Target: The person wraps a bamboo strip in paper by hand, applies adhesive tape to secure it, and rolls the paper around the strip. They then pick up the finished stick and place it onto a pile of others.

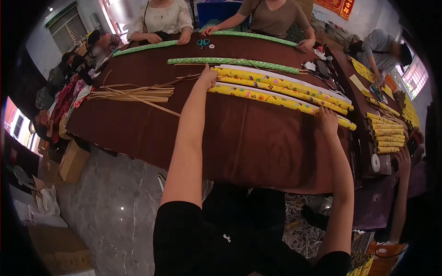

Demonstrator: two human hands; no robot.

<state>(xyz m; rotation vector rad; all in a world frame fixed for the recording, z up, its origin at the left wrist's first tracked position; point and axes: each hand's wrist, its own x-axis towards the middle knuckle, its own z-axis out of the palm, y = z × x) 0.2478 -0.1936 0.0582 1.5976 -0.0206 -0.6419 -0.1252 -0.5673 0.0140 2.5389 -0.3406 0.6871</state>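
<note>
Long rolls of yellow patterned wrapping paper lie side by side on the brown table, white edges showing along them. My left hand is closed at their left ends; what its fingertips grip is partly hidden. Toward the right end of the nearest yellow roll, my right hand has its fingers curled over the paper. Just beyond the yellow rolls lies a green patterned roll with thin brown strips beside it. A bundle of flat brown strips rests to the left of my left hand.
Across the brown table, two people handle green rolls. Teal scissors and a small white tape roll lie between them. Short yellow rolls are stacked on the right table. Cloth is heaped at the left edge.
</note>
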